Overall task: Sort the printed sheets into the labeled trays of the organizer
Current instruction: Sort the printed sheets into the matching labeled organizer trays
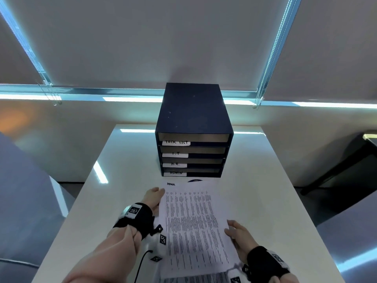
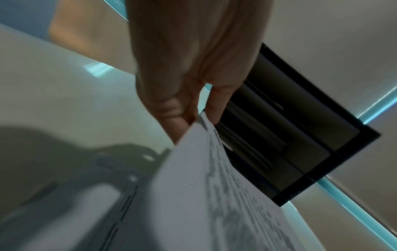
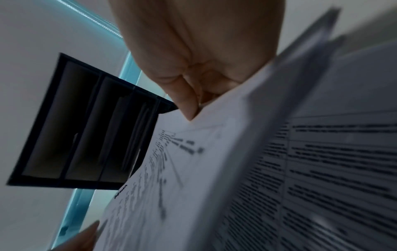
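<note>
A printed sheet (image 1: 193, 225) headed ADMIN hangs above the white table, its top edge pointing at the organizer. My left hand (image 1: 154, 198) pinches its left edge (image 2: 193, 129) between thumb and fingers. My right hand (image 1: 237, 233) pinches its right edge (image 3: 206, 108). The dark blue organizer (image 1: 193, 111) stands at the table's far end with four open trays labeled TASK LIST (image 1: 176, 142), I.T (image 1: 175, 154), H.R. (image 1: 175, 164) and ADMIN (image 1: 175, 173). More printed sheets (image 1: 195, 279) lie under the held one near me.
The white table (image 1: 265, 190) runs from me to the wall below the window blinds. A black cable (image 1: 142, 260) and small marker tags (image 1: 162, 239) lie left of the sheets. A dark chair or stand (image 1: 346, 160) sits to the right of the table.
</note>
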Tool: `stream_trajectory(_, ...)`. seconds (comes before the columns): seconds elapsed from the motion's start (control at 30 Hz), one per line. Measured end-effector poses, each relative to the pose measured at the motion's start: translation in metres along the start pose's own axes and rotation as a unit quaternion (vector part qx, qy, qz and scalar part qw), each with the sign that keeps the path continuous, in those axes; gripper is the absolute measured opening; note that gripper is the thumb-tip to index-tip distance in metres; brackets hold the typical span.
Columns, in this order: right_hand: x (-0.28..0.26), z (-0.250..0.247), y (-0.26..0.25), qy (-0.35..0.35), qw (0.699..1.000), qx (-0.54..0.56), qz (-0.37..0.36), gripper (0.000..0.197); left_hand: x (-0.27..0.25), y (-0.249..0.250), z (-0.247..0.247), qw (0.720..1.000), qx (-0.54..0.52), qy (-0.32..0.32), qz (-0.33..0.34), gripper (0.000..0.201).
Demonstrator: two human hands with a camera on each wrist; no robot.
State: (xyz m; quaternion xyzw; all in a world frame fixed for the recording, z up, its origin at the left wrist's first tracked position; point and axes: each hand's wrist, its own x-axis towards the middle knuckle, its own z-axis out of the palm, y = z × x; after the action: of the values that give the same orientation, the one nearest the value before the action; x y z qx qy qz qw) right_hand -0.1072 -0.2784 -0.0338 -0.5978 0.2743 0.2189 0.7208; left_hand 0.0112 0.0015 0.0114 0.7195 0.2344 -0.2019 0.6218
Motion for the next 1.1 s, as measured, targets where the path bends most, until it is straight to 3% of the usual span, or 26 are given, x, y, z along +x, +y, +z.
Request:
stream_trajectory(0.1,0.025,-0.003,-0.007,0.033,0.999,-0.025,0.018,0.031,0.003,-0.009,0.001,0.999,-0.014,-0.032,-0.039,0.033)
stream_trajectory(0.23,0.052,-0.001,-0.038,0.065,0.997,-0.049,0.01,0.031,0.008,-0.006,0.006,0.996,-0.038,-0.046,-0.061,0.024)
stream_trajectory(0.43,0.111,0.013,-0.085,0.109,0.99,-0.089,-0.023,0.024,0.02,-0.004,0.017,0.991,-0.057,-0.088,-0.079,0.042)
stream_trajectory(0.57,0.142,0.026,-0.107,0.123,0.99,-0.061,-0.035,0.025,0.024,-0.008,0.023,0.984,-0.058,-0.145,-0.085,0.022)
stream_trajectory(0.63,0.144,0.027,-0.113,0.103,0.993,-0.045,-0.036,0.025,0.037,-0.013,0.027,0.991,-0.059,-0.103,-0.055,0.026)
stream_trajectory(0.73,0.133,0.022,-0.115,0.036,0.998,-0.044,0.01,0.01,0.064,-0.014,0.035,0.991,-0.125,-0.027,-0.045,0.025)
stream_trajectory(0.8,0.136,0.015,-0.113,0.019,0.997,-0.057,0.049,0.024,0.079,-0.009,0.042,0.989,-0.146,-0.009,-0.033,0.021)
stream_trajectory(0.9,0.15,0.021,-0.115,0.032,0.996,0.057,0.056,0.017,0.096,0.008,0.049,0.978,-0.206,0.015,-0.012,0.014)
stream_trajectory(1.03,0.174,0.048,-0.132,0.066,0.956,0.283,0.041,0.021,0.115,0.026,0.053,0.932,-0.358,-0.054,-0.018,0.017)
stream_trajectory(1.1,0.176,0.056,-0.137,0.067,0.949,0.305,0.039,0.022,0.115,0.027,0.051,0.946,-0.318,-0.059,-0.025,0.011)
